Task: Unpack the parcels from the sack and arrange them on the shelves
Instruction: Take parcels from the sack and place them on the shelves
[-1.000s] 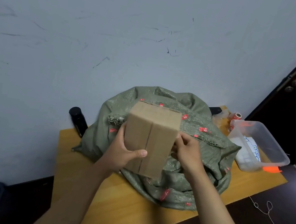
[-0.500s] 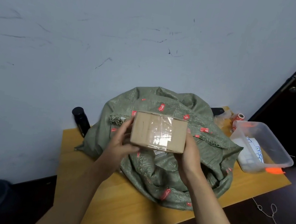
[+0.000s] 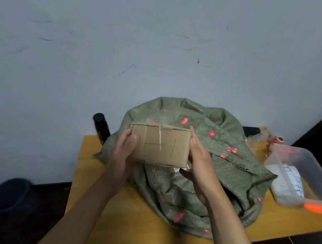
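Tabletop [image 3: 138, 232]: wooden, lay below both hands, carrying the sack.
Sack [image 3: 201, 170]: green woven, slumped behind and under the hands; contents not visible.
Parcel [image 3: 159, 145]: cardboard box, held clear above the sack between the hands; turned since half a second earlier, a plain scored face toward the camera instead of the taped one.
Left hand [image 3: 123, 154]: gripped the parcel's left end, thumb on the front.
Right hand [image 3: 201, 168]: clasped the right end, thumb beneath.
Meaning: parcel was out, probably being checked; shelves not in view, placement not yet done.
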